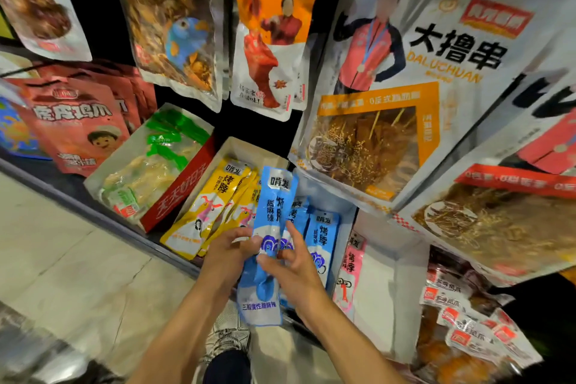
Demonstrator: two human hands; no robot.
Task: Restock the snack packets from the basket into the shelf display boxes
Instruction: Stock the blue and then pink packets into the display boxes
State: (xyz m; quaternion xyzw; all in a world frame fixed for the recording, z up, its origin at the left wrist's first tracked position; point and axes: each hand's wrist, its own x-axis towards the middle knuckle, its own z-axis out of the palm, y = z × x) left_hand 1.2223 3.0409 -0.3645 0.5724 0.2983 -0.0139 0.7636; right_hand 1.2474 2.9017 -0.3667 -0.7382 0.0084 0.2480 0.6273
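Note:
My left hand grips a long blue snack packet at its middle, held upright in front of the shelf. A second blue packet hangs below my hands. My right hand touches the packets from the right, fingers partly spread. Behind them stands a cardboard display box with yellow packets on its left and blue packets on its right. A pink packet stands further right. The basket is not in view.
A red-sided box of green-and-clear packets sits to the left. Large hanging snack bags crowd the space above and to the right. Small red-and-white packets fill the lower right. Tiled floor and my shoe lie below.

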